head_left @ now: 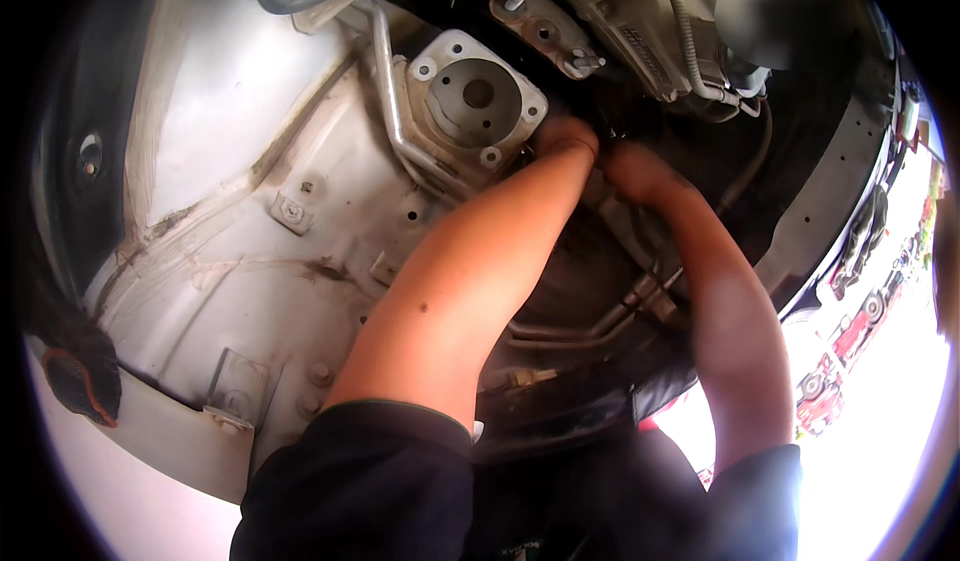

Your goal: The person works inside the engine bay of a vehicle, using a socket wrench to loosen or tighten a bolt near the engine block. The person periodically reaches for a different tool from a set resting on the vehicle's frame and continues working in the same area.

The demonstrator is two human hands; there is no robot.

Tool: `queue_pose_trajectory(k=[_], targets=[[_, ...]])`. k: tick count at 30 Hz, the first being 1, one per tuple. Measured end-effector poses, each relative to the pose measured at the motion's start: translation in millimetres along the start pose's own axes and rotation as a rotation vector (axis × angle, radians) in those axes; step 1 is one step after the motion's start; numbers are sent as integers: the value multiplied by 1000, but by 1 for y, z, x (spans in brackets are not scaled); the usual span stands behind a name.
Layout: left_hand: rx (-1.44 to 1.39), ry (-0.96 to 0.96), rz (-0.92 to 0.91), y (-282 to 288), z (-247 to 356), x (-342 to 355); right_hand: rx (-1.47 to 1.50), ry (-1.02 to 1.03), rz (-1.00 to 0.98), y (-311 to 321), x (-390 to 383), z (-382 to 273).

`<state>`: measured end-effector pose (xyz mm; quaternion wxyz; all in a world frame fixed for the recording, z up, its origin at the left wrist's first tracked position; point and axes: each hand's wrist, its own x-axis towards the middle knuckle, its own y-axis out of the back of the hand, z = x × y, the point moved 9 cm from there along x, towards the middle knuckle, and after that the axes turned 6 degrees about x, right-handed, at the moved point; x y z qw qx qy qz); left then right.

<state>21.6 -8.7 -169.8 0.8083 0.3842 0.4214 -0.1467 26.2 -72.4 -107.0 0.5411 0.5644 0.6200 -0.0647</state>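
Observation:
Both of my bare arms reach up into a dark gap in the underside or engine bay of a vehicle. My left hand (566, 137) is just right of a square metal mount (437, 123) with a round opening and bolt holes at its corners. Close beside it on the right, my right hand (637, 173) sits in the same shadowed gap. The fingers of both hands are hidden or lost in the dark, so what they touch or hold does not show. Above them is a rusty bracket (527, 31) with protruding studs.
A bent metal tube (385, 86) runs down beside the mount. Pale body panels (245, 71) fill the left. A ribbed hose (687, 36) hangs from a metal housing (610, 16) at upper right. Thin metal pipes (590, 337) cross below my hands. Parked red vehicles (850, 341) stand outside, far right.

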Motion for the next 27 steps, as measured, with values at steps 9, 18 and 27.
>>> queue_pose_trajectory(k=[9, 18, 27], targets=[[376, -275, -34, 12, 22, -12, 435, -25, -31, 51, -19, -23], [-493, -69, -63, -53, -35, 58, -104, 120, 23, 13, 2, -35], [-70, 29, -126, -11, -13, 7, 27, -755, 106, 9, 1, 58]])
